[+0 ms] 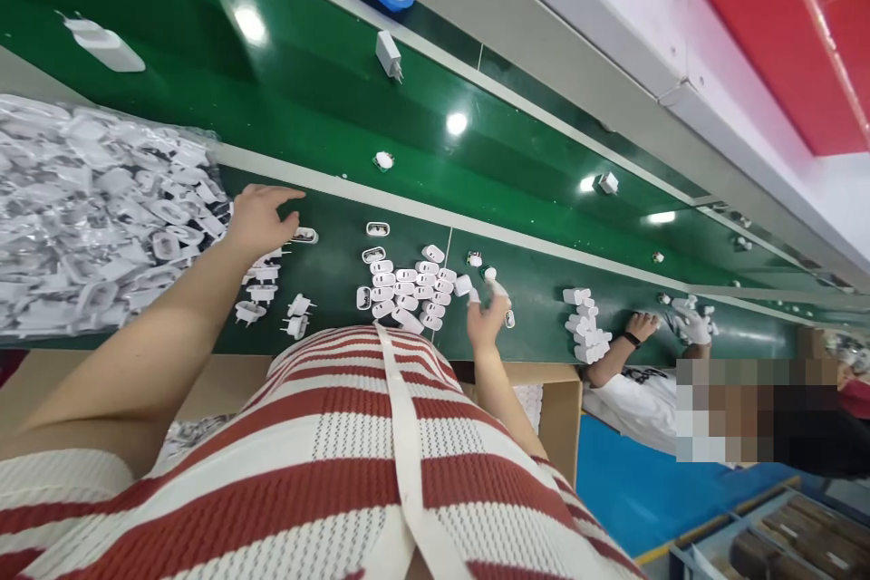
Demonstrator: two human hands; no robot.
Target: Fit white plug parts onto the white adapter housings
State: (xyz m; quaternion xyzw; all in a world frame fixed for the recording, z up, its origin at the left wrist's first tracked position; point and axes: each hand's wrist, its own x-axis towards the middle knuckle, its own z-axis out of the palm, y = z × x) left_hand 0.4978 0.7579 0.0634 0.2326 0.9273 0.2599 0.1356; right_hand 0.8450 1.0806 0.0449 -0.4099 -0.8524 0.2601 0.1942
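My left hand (262,219) is over the bench's left part, forefinger stretched forward and thumb apart, holding nothing I can see. Close to its thumb lies a white oval charger housing (305,236). Several white plug pieces with metal pins (262,293) sit below this hand, partly covered by the forearm. My right hand (488,315) has white covers on its fingertips, with thumb and forefinger spread. A white charger piece (462,285) lies beside the thumb. Just beyond the forefinger is a small circuit board with a white part (488,274). A cluster of white charger housings (406,288) lies between my hands.
A large heap of white plastic parts in clear bags (101,217) fills the left. Beyond a pale rail, a green conveyor belt (305,100) carries scattered chargers (388,54). To the right, a co-worker's hands (691,326) are near another charger pile (585,326). Below is a cardboard box (563,417).
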